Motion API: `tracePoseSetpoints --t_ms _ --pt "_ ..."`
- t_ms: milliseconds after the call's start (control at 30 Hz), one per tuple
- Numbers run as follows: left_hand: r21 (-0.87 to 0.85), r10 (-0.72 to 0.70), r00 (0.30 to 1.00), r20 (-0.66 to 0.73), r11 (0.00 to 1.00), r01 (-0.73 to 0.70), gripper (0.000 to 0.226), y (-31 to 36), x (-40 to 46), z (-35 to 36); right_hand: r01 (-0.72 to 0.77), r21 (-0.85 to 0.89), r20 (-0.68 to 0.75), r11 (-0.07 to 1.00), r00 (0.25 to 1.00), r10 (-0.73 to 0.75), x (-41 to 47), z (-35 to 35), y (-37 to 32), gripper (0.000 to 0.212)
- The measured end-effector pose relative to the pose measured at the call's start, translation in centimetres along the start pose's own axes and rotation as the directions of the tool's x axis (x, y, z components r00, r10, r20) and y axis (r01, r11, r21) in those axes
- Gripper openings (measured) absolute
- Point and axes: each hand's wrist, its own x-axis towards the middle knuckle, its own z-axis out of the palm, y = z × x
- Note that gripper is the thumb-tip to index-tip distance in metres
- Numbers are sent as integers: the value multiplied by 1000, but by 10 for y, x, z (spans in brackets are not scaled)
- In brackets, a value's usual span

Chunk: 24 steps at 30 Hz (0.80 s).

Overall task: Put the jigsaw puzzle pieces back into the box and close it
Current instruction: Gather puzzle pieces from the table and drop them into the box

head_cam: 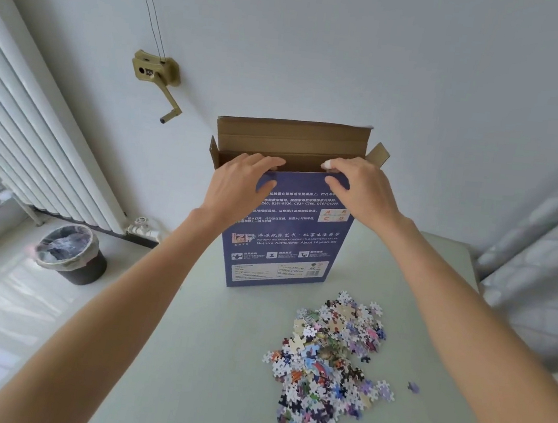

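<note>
Box (283,239) stood upright at frame centre, flap raised. Left hand (239,181) and right hand (364,187) gripping the near rim, seemingly to spread the mouth. Puzzle pieces (327,364) heaped lower right, awaiting return.

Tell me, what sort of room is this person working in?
Most likely a room in a home, perhaps a bedroom. A white radiator runs under the window, a lined waste bin stands on the floor, and what looks like a quilted mattress lies beside the table.

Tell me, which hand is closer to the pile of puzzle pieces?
Right. The right hand grips the box top above the puzzle pieces; the left hand grips it farther left.
</note>
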Motion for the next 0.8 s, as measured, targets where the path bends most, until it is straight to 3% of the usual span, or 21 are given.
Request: tracePoseSetpoints --t_ms 133,300,467,567,667,800 --pt "31 82 987 -136 996 -79 32 7 -11 5 95 -90 -189 991 976 -110 -19 -1 -3 24" --pt "15 109 977 -185 994 -108 27 21 -36 23 108 -135 -223 985 965 -136 -55 5 0 25" --pt "-72 20 993 -117 997 -29 24 36 -64 41 -12 -21 -110 1000 994 10 -106 16 7 24" --pt "-223 -117 991 62 966 128 25 54 -89 57 -179 56 102 982 980 173 -150 34 19 26" --pt "-246 -237 876 420 900 361 40 65 -119 95 -363 19 366 931 869 332 -200 64 38 35" --pt "-17 -343 606 718 861 508 86 71 -165 158 -550 -112 618 827 613 492 -263 105 68 77"
